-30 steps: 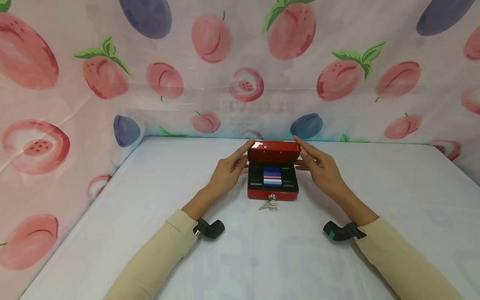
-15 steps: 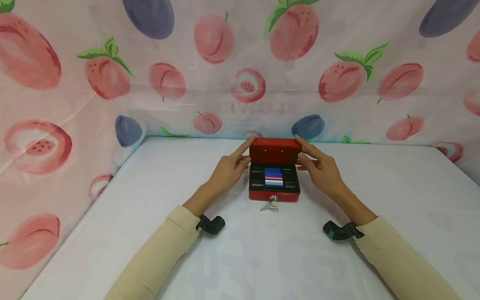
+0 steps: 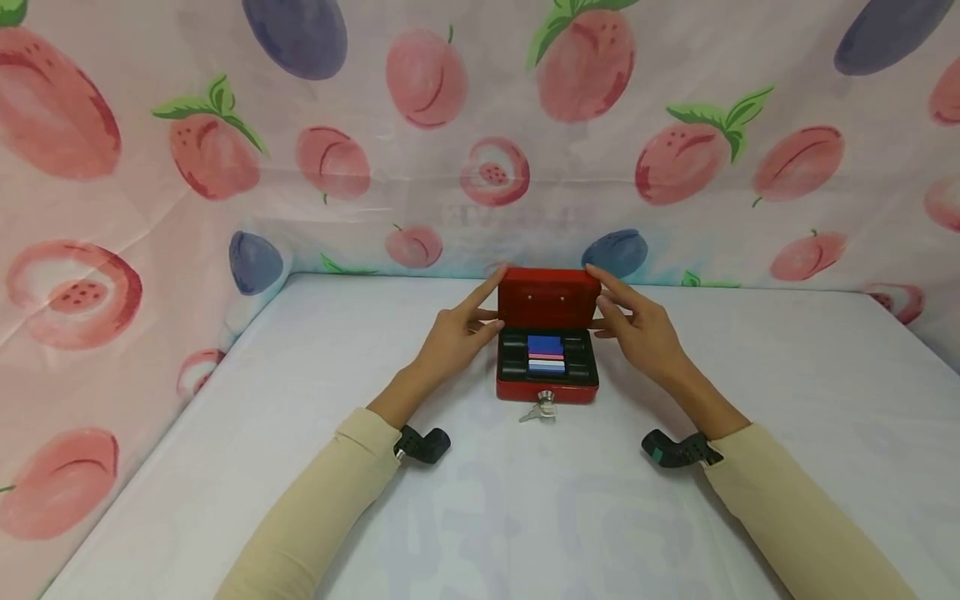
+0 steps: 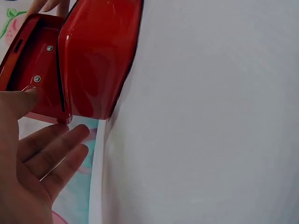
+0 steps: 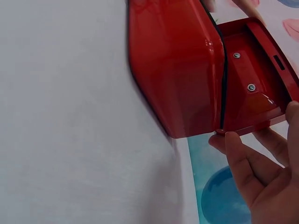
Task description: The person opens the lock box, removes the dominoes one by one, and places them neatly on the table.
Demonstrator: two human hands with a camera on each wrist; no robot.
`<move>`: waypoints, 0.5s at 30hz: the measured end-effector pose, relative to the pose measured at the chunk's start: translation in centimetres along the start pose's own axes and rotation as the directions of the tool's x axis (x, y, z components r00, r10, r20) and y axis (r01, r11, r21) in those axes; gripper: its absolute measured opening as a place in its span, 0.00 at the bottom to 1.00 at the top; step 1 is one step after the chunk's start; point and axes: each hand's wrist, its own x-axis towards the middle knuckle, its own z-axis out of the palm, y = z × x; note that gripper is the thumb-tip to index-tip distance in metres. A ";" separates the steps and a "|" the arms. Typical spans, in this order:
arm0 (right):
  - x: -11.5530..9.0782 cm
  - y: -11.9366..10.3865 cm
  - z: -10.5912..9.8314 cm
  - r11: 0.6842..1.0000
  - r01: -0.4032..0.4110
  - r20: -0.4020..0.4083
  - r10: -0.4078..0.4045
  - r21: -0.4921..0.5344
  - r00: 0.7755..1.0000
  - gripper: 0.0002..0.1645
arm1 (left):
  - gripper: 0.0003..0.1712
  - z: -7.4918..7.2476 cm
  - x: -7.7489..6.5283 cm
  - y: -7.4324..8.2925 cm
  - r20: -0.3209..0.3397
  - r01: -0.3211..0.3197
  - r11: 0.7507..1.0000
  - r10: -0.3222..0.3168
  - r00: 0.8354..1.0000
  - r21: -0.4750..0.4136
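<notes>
A red cash box (image 3: 508, 390) stands on the white-covered table with its lid (image 3: 548, 306) raised, showing red inside with two screws. My left hand (image 3: 450, 339) holds the lid's left side, its thumb on the inner face and index finger at the top corner. At the right side, my right hand (image 3: 649, 337) grips the lid between thumb and index finger, the other fingers extended alongside. Blue, pink and white strips (image 3: 546, 353) lie in the middle of the black tray (image 3: 513, 352). Below the front lock hang keys (image 3: 538, 410).
Behind the table (image 3: 750, 375) hangs a cloth (image 3: 450, 75) printed with peaches and plums, close to the lid. A black camera mount (image 3: 424, 446) sits on the left wrist, and another camera mount (image 3: 675, 450) on the right.
The lid's top edge has risen in the head view, and more of its inner face shows. Both hands have moved with it; the box base and keys have stayed in place.
</notes>
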 end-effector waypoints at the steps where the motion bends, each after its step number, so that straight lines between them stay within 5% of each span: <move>1: 0.1 0.0 0.0 1.000 0.002 -0.002 -0.002 -0.012 1.000 0.30 | 0.41 0.0 0.0 -0.1 -0.003 0.002 1.000 -0.002 1.000 -0.010; 15: 1.1 0.1 -0.1 0.995 -0.100 0.032 0.101 -0.014 0.994 0.31 | 0.43 -0.5 0.7 0.4 0.043 0.108 0.994 -0.107 0.993 -0.003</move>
